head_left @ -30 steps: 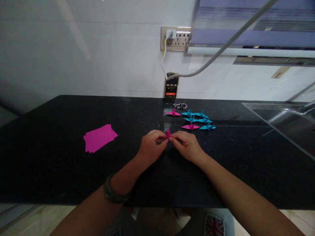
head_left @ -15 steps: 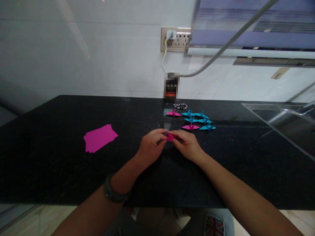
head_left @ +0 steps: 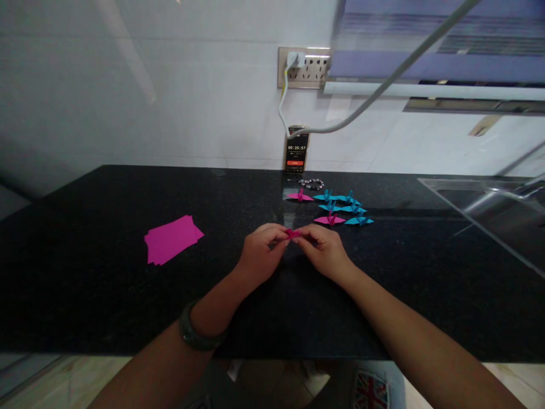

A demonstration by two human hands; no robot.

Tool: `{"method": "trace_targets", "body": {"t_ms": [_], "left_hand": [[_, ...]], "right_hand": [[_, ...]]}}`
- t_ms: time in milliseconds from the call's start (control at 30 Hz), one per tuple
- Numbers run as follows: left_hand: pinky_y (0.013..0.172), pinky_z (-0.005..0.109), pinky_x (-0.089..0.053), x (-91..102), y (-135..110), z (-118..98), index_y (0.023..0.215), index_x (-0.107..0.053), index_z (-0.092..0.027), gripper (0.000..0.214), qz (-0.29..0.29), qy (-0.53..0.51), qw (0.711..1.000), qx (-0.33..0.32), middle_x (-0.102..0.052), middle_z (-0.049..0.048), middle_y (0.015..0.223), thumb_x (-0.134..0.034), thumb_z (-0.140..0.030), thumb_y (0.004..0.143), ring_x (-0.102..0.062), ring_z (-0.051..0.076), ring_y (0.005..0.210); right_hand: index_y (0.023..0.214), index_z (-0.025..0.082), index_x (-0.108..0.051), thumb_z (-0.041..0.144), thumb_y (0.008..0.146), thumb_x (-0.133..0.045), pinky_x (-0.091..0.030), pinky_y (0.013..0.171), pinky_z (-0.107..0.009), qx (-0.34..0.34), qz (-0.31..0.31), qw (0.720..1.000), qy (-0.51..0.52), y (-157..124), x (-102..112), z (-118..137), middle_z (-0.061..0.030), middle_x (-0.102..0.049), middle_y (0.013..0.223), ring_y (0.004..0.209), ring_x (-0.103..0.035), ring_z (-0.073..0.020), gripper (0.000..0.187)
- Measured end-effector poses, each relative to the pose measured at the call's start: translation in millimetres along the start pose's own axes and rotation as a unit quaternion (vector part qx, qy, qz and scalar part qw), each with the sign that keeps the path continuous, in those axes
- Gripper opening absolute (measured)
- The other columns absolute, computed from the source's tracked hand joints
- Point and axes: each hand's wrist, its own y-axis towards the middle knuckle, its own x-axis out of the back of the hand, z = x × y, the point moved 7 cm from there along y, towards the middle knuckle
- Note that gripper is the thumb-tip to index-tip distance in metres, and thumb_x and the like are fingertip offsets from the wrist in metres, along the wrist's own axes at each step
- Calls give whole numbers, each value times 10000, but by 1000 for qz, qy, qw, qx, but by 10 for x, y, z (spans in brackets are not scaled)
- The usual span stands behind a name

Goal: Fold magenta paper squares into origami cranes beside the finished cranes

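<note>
Between my fingertips is a small folded piece of pink paper point(head_left: 292, 233), partly covered by the fingers. My left hand point(head_left: 263, 250) pinches its left side with thumb and forefinger. From the other side my right hand point(head_left: 322, 248) pinches it the same way. Just beyond the hands stand folded paper cranes: a pink crane point(head_left: 331, 220), another pink crane point(head_left: 300, 196) farther back, and several blue ones, among them a blue crane point(head_left: 359, 221) at the right end. To the left lies a loose stack of pink paper sheets point(head_left: 172, 240).
A phone point(head_left: 297, 152) showing a timer leans against the wall, its cable running to a socket panel point(head_left: 304, 68). In front of it lies a beaded bracelet point(head_left: 311, 184). A metal sink point(head_left: 502, 210) is set into the dark countertop point(head_left: 106, 301) at right.
The folded pink paper has shifted slightly up and left and looks flatter and more spread between the fingertips. Both hands stay pinched on it, almost in the same place.
</note>
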Motion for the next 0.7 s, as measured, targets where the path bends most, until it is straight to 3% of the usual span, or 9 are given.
{"method": "trace_targets", "body": {"t_ms": [167, 267, 467, 700], "left_hand": [[667, 267, -486, -9, -16, 88, 753, -641, -175, 79, -11, -18, 998, 58, -635, 44, 786, -569, -198, 731, -597, 144, 735], [647, 263, -490, -39, -31, 165, 753, -627, -168, 77, -13, -84, 989, 118, -640, 32, 747, -592, -220, 709, -605, 139, 688], [596, 237, -486, -96, -53, 253, 896, -563, -149, 290, -22, -256, 940, 224, -627, -8, 661, -663, -187, 626, -598, 109, 598], [688, 306, -513, -194, -81, 295, 886, -638, -123, 249, 21, -283, 924, 257, -679, 53, 775, -638, -205, 651, -629, 144, 683]], "right_hand": [[807, 177, -616, 232, 793, -534, -413, 584, -241, -16, 13, 999, 25, 0, -6, 14, -22, -599, 706, 642, -539, -121, 99], [819, 183, -621, 240, 809, -513, -413, 604, -241, -29, 20, 998, 49, 0, -26, -7, -17, -602, 715, 648, -540, -118, 123], [820, 179, -622, 270, 815, -495, -415, 590, -230, -66, 30, 994, 84, -15, -71, -82, -8, -612, 693, 627, -543, -115, 156], [819, 179, -624, 267, 817, -486, -421, 591, -237, -80, 50, 992, 88, -22, -108, -98, -13, -615, 693, 632, -546, -121, 163]]}}
